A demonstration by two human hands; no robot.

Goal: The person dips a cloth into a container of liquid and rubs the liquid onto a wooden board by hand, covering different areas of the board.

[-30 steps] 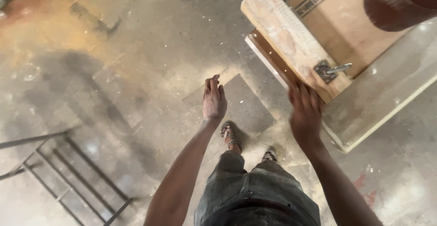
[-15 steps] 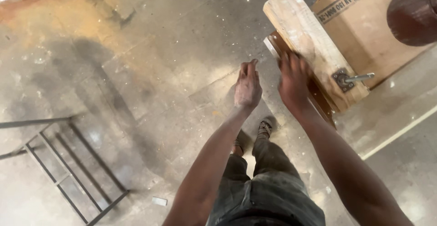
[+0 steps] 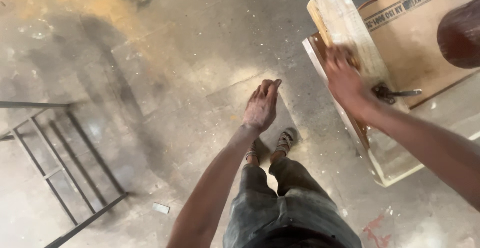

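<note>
Right hand (image 3: pixel 345 80): laid flat on the pale wooden plank (image 3: pixel 345 28), fingers spread loosely over its top face rather than curled round it; the hand is blurred, so I cannot tell whether the fingertips hook the far edge.
Left hand (image 3: pixel 261 107): empty, held in the air over the floor, fingers together and nearly straight, touching nothing.
Wooden plank: thick, rough-sawn, light in colour, lying slantwise on the desk (image 3: pixel 395 170) with one end jutting past the upper edge; the flat palm seems to steady it.
Metal clamp (image 3: pixel 387 94): dark, small, with a thin rod sticking out to the right, sitting just beside the right wrist, at the plank's near end.
Cardboard sheet (image 3: pixel 410 43): brown, flat, lying beside the plank.
Dark rounded object (image 3: pixel 460 33): reddish-brown, smooth, partly cut off at the right edge.
Floor (image 3: pixel 150 68): grey concrete, dusty, stained orange in places.
Metal frame (image 3: pixel 55 168): thin black bars, lying at the left.
</note>
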